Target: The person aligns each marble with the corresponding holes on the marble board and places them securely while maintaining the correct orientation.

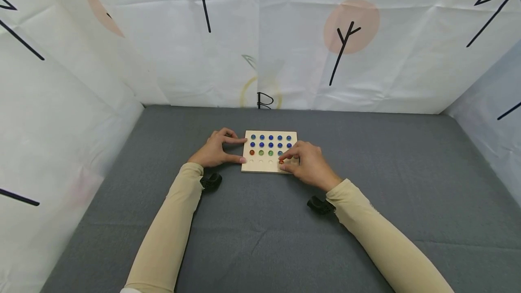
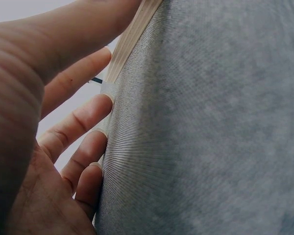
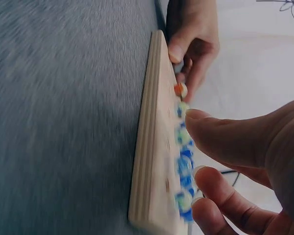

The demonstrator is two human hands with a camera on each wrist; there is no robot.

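A pale wooden board with rows of round hollows lies on the grey cloth. Blue marbles sit in its two far rows; the row before them shows a red marble, green marbles and a bluish one. Empty hollows show in the nearest row. My left hand rests its extended index finger and thumb against the board's left edge. Over the near right part, my right hand pinches an orange-red marble between thumb and fingertips. That marble is hidden behind the thumb in the right wrist view.
Grey cloth covers the table around the board. White sheets with printed plants hang behind and at both sides. A dark wrist strap is on the left wrist, another on the right.
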